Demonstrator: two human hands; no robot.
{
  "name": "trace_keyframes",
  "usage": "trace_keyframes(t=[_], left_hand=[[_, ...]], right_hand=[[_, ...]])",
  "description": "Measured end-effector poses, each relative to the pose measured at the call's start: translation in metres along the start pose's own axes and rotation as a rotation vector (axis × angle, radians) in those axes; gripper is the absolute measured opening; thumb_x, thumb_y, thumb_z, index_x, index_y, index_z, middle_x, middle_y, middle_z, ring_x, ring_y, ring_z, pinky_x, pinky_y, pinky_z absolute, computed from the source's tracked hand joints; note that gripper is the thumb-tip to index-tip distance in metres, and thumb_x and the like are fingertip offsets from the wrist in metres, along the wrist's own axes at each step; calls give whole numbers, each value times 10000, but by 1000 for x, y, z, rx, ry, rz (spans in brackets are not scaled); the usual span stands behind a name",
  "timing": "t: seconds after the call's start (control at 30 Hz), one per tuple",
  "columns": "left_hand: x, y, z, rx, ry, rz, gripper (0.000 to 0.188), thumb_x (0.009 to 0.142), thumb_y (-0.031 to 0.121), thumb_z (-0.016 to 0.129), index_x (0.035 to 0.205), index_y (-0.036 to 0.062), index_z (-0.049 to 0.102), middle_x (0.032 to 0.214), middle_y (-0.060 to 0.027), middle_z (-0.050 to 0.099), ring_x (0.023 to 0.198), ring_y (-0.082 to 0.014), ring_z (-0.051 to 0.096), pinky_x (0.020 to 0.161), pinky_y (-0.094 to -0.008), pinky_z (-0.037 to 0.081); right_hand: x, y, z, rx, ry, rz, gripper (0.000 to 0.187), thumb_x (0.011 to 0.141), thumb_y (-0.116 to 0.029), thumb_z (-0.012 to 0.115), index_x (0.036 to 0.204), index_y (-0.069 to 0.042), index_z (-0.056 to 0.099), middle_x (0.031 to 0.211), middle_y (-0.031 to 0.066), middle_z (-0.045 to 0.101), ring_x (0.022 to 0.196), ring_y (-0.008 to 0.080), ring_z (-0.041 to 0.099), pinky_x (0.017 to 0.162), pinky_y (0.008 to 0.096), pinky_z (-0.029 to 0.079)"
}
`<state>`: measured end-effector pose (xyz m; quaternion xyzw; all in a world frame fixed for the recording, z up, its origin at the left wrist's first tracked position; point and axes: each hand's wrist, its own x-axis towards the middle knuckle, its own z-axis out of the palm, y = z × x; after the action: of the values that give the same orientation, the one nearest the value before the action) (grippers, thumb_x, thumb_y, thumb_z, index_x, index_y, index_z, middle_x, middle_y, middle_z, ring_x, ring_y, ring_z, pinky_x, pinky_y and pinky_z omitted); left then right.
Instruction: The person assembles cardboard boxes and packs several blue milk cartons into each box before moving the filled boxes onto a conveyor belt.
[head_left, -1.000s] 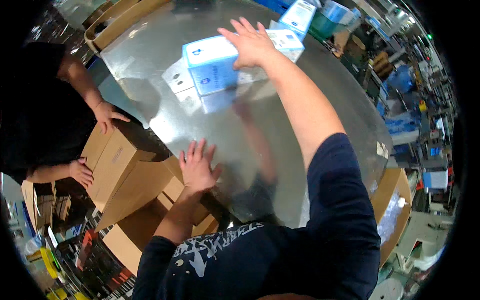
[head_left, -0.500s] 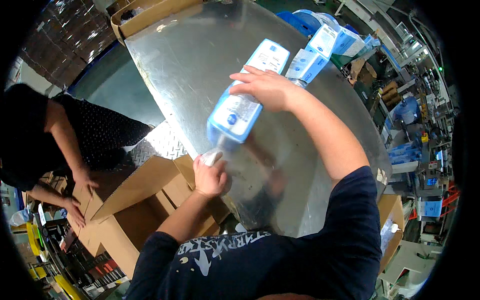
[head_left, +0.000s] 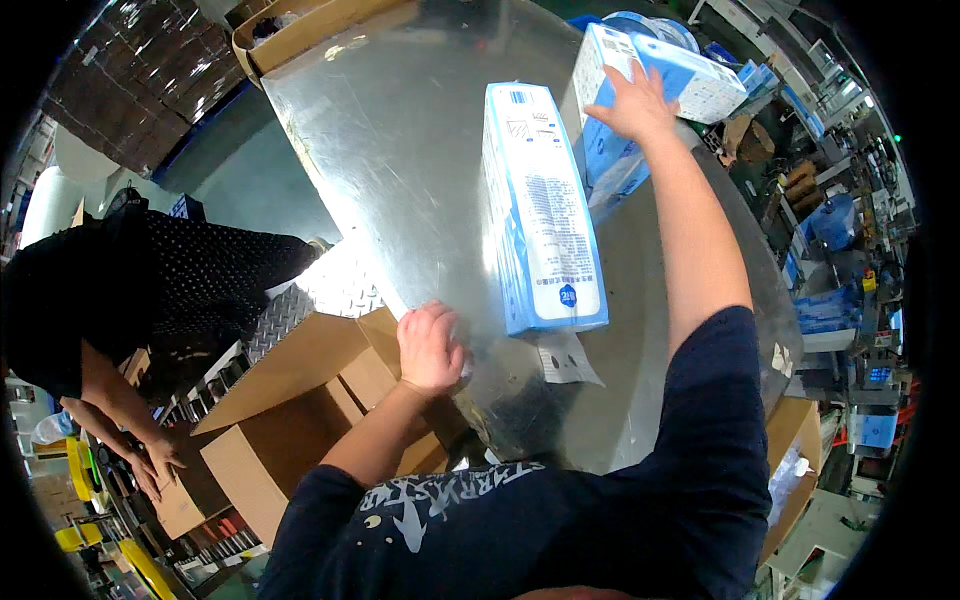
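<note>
A long blue-and-white printed package (head_left: 550, 220) lies on the metal table, a crumpled white flap (head_left: 567, 360) sticking out beyond its near end. To the left of that end, at the table's edge, is my left hand (head_left: 430, 348), its fingers curled in; whatever they may hold is hidden. My right hand (head_left: 637, 105) reaches far right with its fingers spread over a second blue-and-white package (head_left: 610, 165), touching its upper part. Another such package (head_left: 700, 85) leans just behind it.
An opened cardboard box (head_left: 270, 470) stands at the left below the metal table (head_left: 400, 180). Beside it, a co-worker's hands (head_left: 155, 465) rest near a cardboard flap. A shallow carton (head_left: 320, 30) sits at the far left corner, and another box (head_left: 795, 440) is at my right.
My right hand has left the first package and moved right to the second. The first package now lies on the table, its white flap out of my left hand. The co-worker's hands have moved lower.
</note>
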<state>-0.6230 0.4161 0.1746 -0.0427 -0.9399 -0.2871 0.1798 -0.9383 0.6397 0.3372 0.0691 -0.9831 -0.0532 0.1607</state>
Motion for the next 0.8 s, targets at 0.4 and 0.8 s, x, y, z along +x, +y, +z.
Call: trace_keyframes(t=[0.4, 0.8], left_hand=[[0, 2, -5, 26, -23, -25, 451, 606, 76, 573, 1054, 65, 518, 1074, -102, 515, 1094, -290, 451, 955, -448, 271], [-2, 2, 1, 28, -29, -49, 648, 621, 120, 603, 1225, 26, 387, 1236, -160, 425, 1137, -314, 403, 1006, -471, 230]], right_hand=[[-126, -1, -35, 429, -245, -246, 665, 587, -210, 647, 1231, -248, 488, 1355, 183, 334, 1089, 367, 499, 913, 394, 425], [-178, -7, -64, 578, -323, -395, 671, 612, -215, 694, 1243, -197, 465, 1107, 143, 532, 942, 309, 579, 813, 375, 474]])
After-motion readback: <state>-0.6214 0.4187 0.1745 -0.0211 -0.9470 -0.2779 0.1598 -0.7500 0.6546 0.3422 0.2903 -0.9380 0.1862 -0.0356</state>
